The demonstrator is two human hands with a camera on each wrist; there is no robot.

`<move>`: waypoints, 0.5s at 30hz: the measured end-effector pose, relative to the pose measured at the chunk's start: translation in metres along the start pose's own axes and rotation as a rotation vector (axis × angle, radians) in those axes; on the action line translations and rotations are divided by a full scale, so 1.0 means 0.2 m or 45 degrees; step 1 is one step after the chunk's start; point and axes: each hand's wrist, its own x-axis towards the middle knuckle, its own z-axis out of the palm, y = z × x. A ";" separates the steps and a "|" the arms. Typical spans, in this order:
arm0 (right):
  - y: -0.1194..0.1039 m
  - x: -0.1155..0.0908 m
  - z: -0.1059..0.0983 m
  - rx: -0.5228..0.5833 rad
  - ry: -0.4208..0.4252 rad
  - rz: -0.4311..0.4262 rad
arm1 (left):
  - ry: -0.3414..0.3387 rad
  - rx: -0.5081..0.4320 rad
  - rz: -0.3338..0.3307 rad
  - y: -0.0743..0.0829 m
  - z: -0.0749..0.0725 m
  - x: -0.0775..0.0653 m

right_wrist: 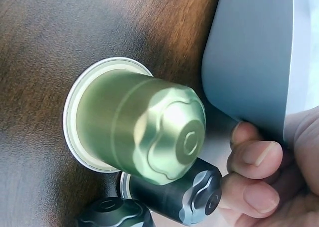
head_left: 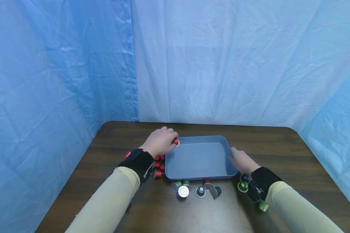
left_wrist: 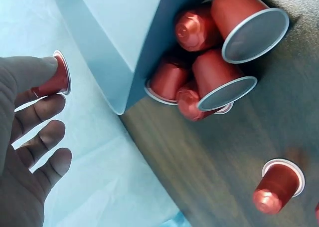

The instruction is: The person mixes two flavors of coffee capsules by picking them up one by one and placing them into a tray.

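Observation:
My left hand pinches a red coffee capsule between thumb and index finger, its other fingers spread loosely. It is at the far left corner of a blue-grey tray. My right hand holds the tray's right side, thumb at the rim and fingers curled against the outer wall in the right wrist view. Several red capsules lie heaped against the tray's left wall, partly hidden by my left wrist in the head view. Near my right fingers lie a green capsule and a black capsule.
Along the tray's near edge lie green capsules, a dark red one and dark ones; one shows its white lid. Another green capsule is beside my right wrist. Blue sheets hang behind the wooden table.

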 end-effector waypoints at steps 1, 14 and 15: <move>0.00 0.00 0.00 0.001 -0.003 0.004 | -0.006 0.009 -0.009 0.00 0.01 0.00; -0.03 -0.01 0.00 -0.049 0.011 0.015 | -0.137 0.148 -0.062 -0.02 0.14 0.01; -0.03 -0.01 0.00 -0.053 0.011 0.018 | -0.138 0.152 -0.067 -0.02 0.15 0.01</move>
